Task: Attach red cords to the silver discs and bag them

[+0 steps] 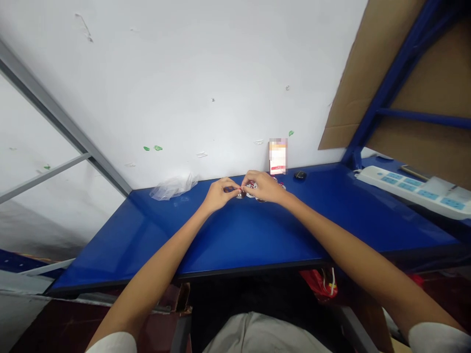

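Observation:
Over the far middle of the blue table (243,240), my left hand (220,193) and my right hand (265,187) meet. Both pinch a small shiny piece with a bit of red on it (241,194) between thumb and fingertips. It is too small to name, and the fingers cover part of it. Several small red-and-white pieces (251,186) lie beside and under my right hand, partly hidden by it. Just behind that hand, a lit phone (278,159) leans upright against the wall, its screen partly blurred out.
A crumpled clear plastic bag (174,187) lies at the back left. A small black object (300,175) sits right of the phone. At the right stands a white power strip (414,189) near a blue metal frame (386,93). Below the table hangs a red bag (320,284).

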### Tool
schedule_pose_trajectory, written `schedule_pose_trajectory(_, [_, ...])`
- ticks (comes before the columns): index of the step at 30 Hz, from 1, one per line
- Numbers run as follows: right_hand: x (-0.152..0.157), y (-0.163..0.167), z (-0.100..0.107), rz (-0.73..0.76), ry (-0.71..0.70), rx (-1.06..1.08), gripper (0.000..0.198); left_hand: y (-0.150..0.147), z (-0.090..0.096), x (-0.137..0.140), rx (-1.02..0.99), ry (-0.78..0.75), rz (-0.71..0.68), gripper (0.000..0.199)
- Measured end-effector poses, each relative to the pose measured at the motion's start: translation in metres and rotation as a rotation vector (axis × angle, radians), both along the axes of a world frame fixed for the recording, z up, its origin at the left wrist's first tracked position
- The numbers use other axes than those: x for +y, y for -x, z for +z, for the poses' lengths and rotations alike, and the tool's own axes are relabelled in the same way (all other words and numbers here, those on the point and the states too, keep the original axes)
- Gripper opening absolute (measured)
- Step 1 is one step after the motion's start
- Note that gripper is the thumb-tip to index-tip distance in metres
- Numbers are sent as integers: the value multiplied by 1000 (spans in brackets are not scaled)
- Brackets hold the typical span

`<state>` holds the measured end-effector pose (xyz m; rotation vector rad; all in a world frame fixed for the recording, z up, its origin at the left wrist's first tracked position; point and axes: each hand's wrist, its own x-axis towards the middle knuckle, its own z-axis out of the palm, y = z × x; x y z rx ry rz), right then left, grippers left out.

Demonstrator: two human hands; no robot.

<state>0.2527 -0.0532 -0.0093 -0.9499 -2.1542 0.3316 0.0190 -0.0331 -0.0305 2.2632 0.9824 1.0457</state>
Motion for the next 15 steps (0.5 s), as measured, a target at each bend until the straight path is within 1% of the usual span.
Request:
schedule_pose_trajectory(3, [8, -8, 5, -42, -20, 48, 15, 2, -6, 4, 30, -10, 89, 17])
schedule_pose_trajectory(6, [18, -25, 11, -178, -76, 48, 18, 1, -16, 7, 37, 36, 139, 17])
schedule_pose_trajectory(9, [28, -49, 13, -367, -126, -110, 17, -6, -26, 10, 28, 103, 121, 17])
schedule_pose_trajectory(11, [34, -63, 11, -459, -117, -214, 18, -13, -31, 12, 24, 126, 118, 17])
schedule_pose_trajectory(13, [41, -73, 6, -489, -79, -260, 18, -19, -33, 14, 35, 120, 123, 19])
schedule_pose_trajectory(15, [47, -79, -1, -476, -39, -246, 19, -21, -34, 14, 42, 99, 128, 25])
